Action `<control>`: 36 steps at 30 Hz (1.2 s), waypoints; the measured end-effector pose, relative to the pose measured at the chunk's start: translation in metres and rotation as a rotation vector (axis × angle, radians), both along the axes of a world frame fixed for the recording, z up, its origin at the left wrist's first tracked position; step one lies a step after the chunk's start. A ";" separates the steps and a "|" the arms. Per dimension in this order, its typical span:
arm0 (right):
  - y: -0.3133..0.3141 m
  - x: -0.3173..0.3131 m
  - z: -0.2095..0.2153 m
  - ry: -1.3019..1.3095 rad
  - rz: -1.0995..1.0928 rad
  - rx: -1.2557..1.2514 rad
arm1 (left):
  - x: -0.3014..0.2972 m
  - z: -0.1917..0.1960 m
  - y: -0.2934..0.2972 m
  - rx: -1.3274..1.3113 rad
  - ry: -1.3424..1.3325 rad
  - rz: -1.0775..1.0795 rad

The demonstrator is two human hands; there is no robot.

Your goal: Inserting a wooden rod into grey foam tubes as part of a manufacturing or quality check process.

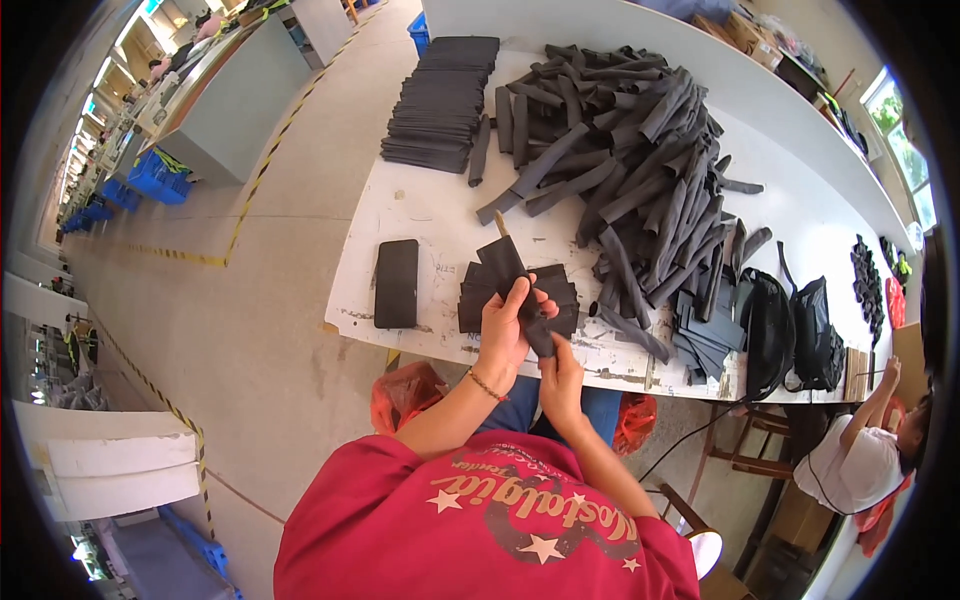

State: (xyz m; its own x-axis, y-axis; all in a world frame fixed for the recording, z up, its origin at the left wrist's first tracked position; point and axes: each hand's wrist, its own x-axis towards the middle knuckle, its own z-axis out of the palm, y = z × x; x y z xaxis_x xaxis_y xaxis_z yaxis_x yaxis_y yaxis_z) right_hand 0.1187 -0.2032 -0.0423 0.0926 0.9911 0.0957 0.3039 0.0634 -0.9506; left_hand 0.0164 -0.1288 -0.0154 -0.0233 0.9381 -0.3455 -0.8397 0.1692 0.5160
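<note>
A dark fabric sleeve [502,263] slants across the front of the white table, held in both my hands. My left hand [508,322] is closed around its middle, thumb on top. At its lower end, my right hand [562,378] pinches the cloth near the table edge. A thin wooden stick [501,224] shows just past the sleeve's far end; whether it is inside the sleeve I cannot tell. Flat black pieces [473,307] lie fanned out beneath my hands. To their left rests a neat black block or stack [397,284].
A large heap of dark fabric tubes [650,150] covers the table's [365,215] far middle. Behind on the left, flat strips [440,105] are stacked in rows. Grey flat pieces [705,340] and a black bag [768,335] lie right. Another person [860,450] sits far right.
</note>
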 end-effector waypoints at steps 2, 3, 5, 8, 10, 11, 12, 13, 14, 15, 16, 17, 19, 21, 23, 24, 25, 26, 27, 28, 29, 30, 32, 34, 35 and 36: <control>-0.016 -0.002 -0.001 -0.024 0.017 -0.050 | -0.007 0.001 0.006 0.005 0.005 0.009; -0.025 0.001 -0.003 -0.003 0.070 -0.125 | -0.008 0.004 0.008 0.004 0.009 0.014; -0.038 0.006 -0.005 0.015 0.117 -0.207 | -0.009 0.008 0.013 -0.018 0.045 0.023; -0.050 0.015 0.000 0.035 0.191 -0.288 | -0.009 0.011 0.020 -0.056 0.156 0.017; -0.060 0.023 0.001 0.026 0.210 -0.311 | -0.015 0.007 0.025 -0.055 0.165 0.012; -0.068 0.027 0.001 0.021 0.234 -0.329 | -0.021 0.004 0.030 -0.050 0.179 0.014; -0.081 0.034 -0.005 -0.024 0.262 -0.349 | -0.029 0.007 0.038 -0.011 0.142 0.082; -0.091 0.041 -0.006 -0.028 0.258 -0.352 | -0.040 0.013 0.046 0.041 0.155 0.094; -0.099 0.048 -0.007 0.006 0.267 -0.395 | -0.046 0.019 0.056 0.094 0.188 0.081; -0.107 0.051 -0.007 0.044 0.279 -0.441 | -0.049 0.029 0.059 0.143 0.227 0.072; -0.101 0.052 0.013 0.095 0.271 -0.529 | -0.049 0.034 0.059 0.136 0.231 0.077; -0.105 0.056 0.018 0.098 0.278 -0.535 | -0.047 0.037 0.058 0.076 0.211 0.100; -0.106 0.072 0.024 -0.032 0.304 -0.514 | -0.045 0.032 0.061 0.028 0.189 0.117; -0.112 0.093 0.034 -0.122 0.313 -0.412 | -0.049 0.011 0.062 -0.045 0.155 0.199; -0.128 0.117 0.036 -0.293 0.335 -0.337 | -0.046 0.007 0.061 -0.034 0.104 0.194; -0.129 0.123 0.038 -0.294 0.330 -0.342 | -0.043 0.008 0.059 -0.021 0.057 0.187; -0.127 0.129 0.040 -0.346 0.258 -0.284 | -0.040 0.010 0.058 -0.025 0.055 0.181; -0.124 0.132 0.042 -0.399 0.186 -0.224 | -0.037 0.012 0.059 -0.034 0.034 0.188; -0.114 0.125 0.046 -0.388 0.156 -0.154 | -0.033 0.015 0.059 -0.042 0.010 0.194; -0.099 0.111 0.050 -0.375 0.124 -0.079 | -0.031 0.016 0.058 -0.035 -0.065 0.178; -0.082 0.094 0.052 -0.339 0.078 -0.005 | -0.028 0.012 0.060 -0.031 -0.064 0.172; -0.063 0.075 0.053 -0.303 0.036 0.070 | -0.027 0.006 0.065 -0.053 -0.107 0.207; -0.029 0.048 0.045 -0.186 -0.020 0.114 | -0.021 0.004 0.067 -0.069 -0.144 0.237; 0.009 0.023 0.063 -0.063 -0.088 0.129 | -0.010 0.008 0.061 -0.084 -0.045 0.248; 0.022 0.021 0.063 -0.059 -0.085 0.135 | -0.008 0.009 0.057 -0.077 -0.043 0.251; 0.035 0.019 0.063 0.063 -0.096 0.140 | -0.004 0.011 0.055 -0.098 -0.056 0.207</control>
State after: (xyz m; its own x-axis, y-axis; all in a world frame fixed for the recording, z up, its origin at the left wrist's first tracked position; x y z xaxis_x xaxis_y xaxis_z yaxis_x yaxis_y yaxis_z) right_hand 0.1375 -0.1685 0.0206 0.1966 0.9547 0.2233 0.2554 0.1700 -0.9518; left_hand 0.0123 -0.0733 -0.0043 -0.1897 0.8772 -0.4411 -0.8886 0.0377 0.4572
